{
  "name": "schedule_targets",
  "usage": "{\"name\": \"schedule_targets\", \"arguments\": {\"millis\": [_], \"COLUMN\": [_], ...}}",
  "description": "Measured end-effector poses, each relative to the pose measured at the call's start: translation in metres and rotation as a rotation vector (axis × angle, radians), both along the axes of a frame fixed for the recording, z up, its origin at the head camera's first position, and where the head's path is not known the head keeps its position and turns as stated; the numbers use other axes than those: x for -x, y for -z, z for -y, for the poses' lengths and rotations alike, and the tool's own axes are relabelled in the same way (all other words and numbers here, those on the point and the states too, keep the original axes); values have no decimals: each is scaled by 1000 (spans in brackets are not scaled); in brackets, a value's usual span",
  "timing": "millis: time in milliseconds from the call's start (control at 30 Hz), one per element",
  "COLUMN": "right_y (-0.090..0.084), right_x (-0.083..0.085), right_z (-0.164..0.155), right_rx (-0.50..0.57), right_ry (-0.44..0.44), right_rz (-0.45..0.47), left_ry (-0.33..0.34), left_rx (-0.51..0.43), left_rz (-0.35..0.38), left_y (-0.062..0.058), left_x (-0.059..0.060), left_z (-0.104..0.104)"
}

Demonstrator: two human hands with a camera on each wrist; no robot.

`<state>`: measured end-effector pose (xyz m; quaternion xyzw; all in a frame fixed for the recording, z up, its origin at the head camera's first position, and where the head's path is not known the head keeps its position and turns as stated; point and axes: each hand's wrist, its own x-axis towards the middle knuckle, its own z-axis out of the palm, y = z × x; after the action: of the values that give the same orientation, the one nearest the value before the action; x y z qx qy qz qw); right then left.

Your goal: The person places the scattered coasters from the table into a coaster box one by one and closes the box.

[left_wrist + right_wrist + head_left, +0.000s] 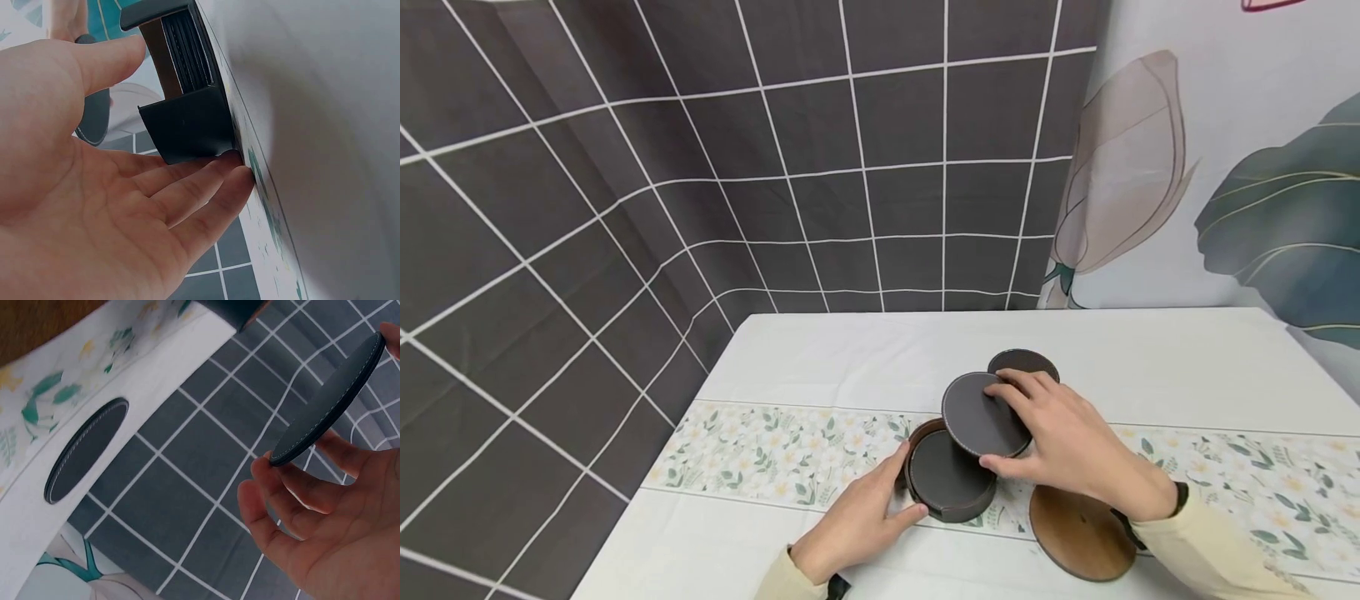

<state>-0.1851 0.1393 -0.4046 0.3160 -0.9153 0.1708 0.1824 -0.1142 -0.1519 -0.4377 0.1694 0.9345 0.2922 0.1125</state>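
My right hand pinches a round dark grey coaster with pale edge stitching, thumb at the near edge and fingers at the far one. It is tilted above a round dark coaster holder and overlaps its right side in the head view. Inside the holder lies a stack of dark coasters, seen through the notch in its wall. At the holder's left, my left hand has its fingers nearly straight, fingertips against the wall low by the table, and its thumb by the notch.
Behind the right hand another dark stitched coaster lies flat on the table. A brown wood-like disc lies under the right forearm. The white table cover carries a floral band; a dark gridded curtain hangs behind.
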Motion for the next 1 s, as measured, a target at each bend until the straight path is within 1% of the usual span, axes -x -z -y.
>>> {"name": "schedule_targets", "arguments": {"millis": [167,433,700,1000], "right_y": [4,12,22,28], "right_x": [-5,-10,-12,-16], "right_z": [7,15,19,24], "right_rx": [-21,-36,-44,-51], "right_ry": [-24,-69,-106,-120], "right_rz": [14,28,16,49], "left_ry": [0,21,27,12], "left_rx": [-5,-2,-10,-8], "left_rz": [0,-29,3,15], "left_y": [-1,0,-2,-1], "left_x": [-1,-1,-1,0], "left_z": [1,1,2,1]}}
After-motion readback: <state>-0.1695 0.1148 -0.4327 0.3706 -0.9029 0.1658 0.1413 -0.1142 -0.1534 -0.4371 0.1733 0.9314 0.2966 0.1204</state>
